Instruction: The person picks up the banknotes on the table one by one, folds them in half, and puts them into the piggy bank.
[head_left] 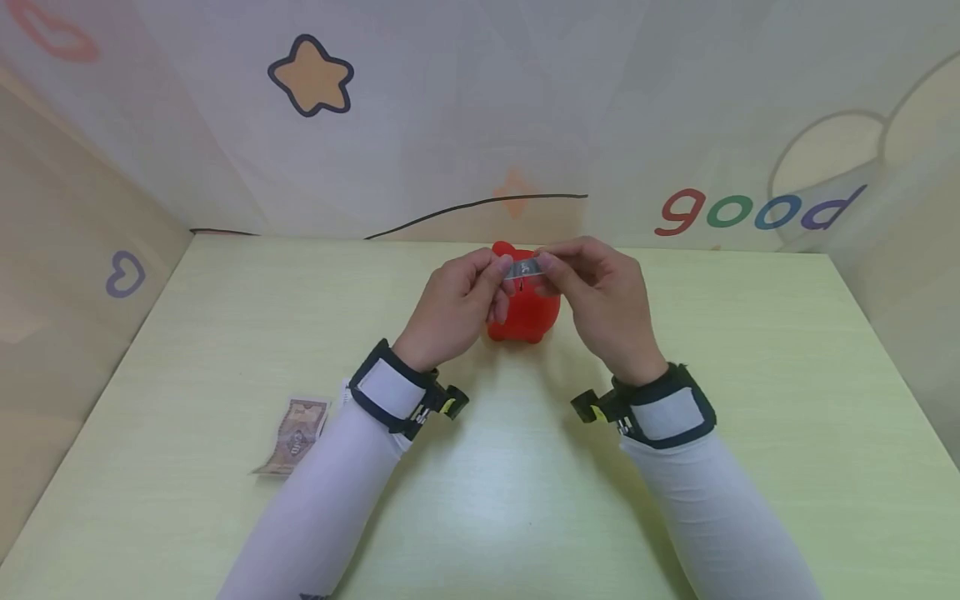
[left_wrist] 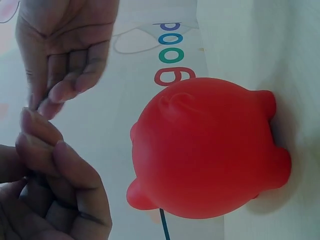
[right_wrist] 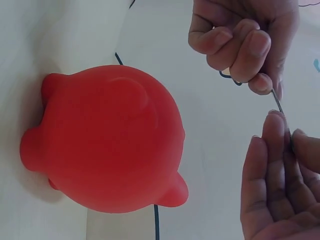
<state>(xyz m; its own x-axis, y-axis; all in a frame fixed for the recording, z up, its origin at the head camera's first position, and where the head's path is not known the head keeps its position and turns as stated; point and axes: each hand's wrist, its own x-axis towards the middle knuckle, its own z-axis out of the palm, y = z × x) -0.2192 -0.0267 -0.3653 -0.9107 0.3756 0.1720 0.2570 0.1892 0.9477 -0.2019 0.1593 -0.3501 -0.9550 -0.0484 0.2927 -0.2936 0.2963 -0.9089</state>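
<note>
A small folded greyish banknote (head_left: pixel 524 267) is stretched between my two hands, above a red piggy bank (head_left: pixel 527 318) standing at the far middle of the table. My left hand (head_left: pixel 453 307) pinches one end of the note between thumb and fingers. At the other end my right hand (head_left: pixel 611 304) pinches it too, its remaining fingers fairly straight in the right wrist view. There, the banknote (right_wrist: pixel 278 102) shows edge-on as a thin strip. The piggy bank (left_wrist: pixel 205 150) stands upright and apart from both hands in the left wrist view.
A creased brownish banknote (head_left: pixel 296 435) lies on the table at the left, partly behind the left sleeve (head_left: pixel 322 500). The pale table (head_left: pixel 780 400) runs back to a printed wall cloth (head_left: pixel 465 108). Both wrists wear camera straps (head_left: pixel 670 412).
</note>
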